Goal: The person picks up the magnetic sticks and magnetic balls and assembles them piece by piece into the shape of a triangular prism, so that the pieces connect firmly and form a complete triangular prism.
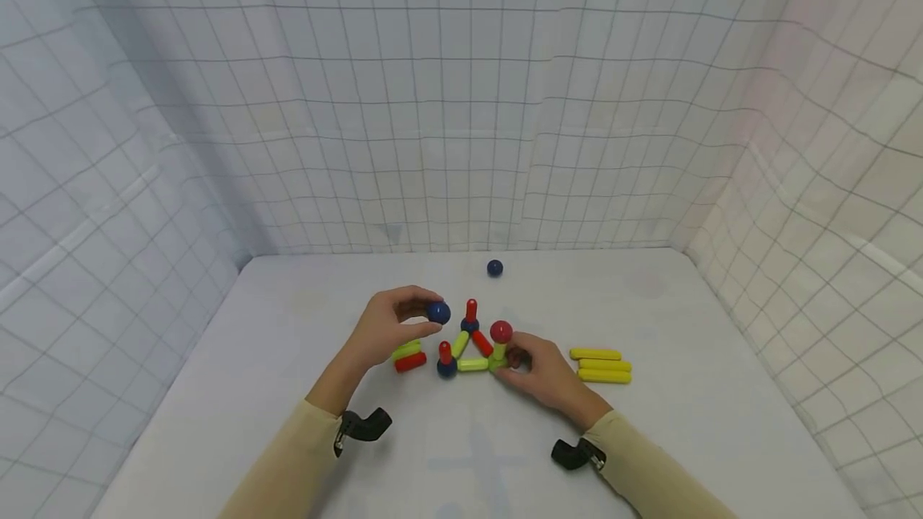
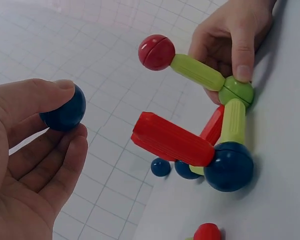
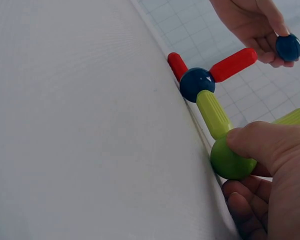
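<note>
My left hand (image 1: 389, 325) pinches a blue ball (image 2: 65, 110) between thumb and fingers, raised over the table left of a triangular frame of balls and rods. My right hand (image 1: 544, 375) grips the green ball (image 3: 231, 159) at the frame's right corner, thumb on its surface. From that ball a yellow-green rod (image 2: 197, 71) stands up with a red ball (image 1: 501, 331) on top. The other corners are a near blue ball (image 2: 229, 167) and a far blue ball (image 1: 469, 327), each bearing an upright red rod. Two yellow-green rods and a red rod (image 1: 482, 343) form the sides.
Several yellow rods (image 1: 604, 376) lie side by side right of my right hand. Beneath my left hand are yellow-green rods (image 1: 406, 351) and a red rod (image 1: 411, 362). A loose blue ball (image 1: 494, 268) sits near the table's back edge, before a grid-patterned curtain (image 1: 476, 102).
</note>
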`<state>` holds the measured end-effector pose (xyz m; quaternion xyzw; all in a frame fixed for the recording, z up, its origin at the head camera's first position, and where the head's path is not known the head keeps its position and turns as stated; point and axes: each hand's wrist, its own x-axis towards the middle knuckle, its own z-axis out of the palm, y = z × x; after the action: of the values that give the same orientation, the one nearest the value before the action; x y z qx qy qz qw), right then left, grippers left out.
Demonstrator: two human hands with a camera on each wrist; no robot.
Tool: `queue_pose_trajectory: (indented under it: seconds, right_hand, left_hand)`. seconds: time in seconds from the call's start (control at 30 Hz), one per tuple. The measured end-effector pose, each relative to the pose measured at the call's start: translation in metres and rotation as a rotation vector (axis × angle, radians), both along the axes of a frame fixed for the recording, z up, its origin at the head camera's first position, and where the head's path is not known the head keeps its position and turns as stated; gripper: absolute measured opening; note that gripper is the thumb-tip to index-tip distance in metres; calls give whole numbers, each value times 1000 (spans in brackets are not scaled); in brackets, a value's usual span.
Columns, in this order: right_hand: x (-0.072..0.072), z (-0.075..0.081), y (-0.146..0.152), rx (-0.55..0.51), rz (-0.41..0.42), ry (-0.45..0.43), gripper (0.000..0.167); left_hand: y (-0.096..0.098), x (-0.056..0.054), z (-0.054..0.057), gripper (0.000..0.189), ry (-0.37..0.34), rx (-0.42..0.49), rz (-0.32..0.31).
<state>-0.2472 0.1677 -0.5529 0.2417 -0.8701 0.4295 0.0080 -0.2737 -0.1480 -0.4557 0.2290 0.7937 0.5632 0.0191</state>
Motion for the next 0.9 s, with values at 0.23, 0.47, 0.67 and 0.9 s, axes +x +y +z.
queue_pose_trajectory:
  seconds: [0.23, 0.47, 0.67, 0.9]
  right_hand:
    - [-1, 2, 1, -4, -3, 12, 26]
    - [0, 0, 0, 0, -8, 15, 25]
    - [1, 0, -1, 0, -8, -1, 26]
    - [1, 0, -2, 6, -15, -1, 27]
  left_hand:
    - [7, 7, -7, 34, -17, -53, -26]
    - [8, 12, -15, 33, -37, -99, 0]
    - [6, 14, -21, 32, -30, -116, -26]
    - [3, 13, -22, 33, 0, -107, -36]
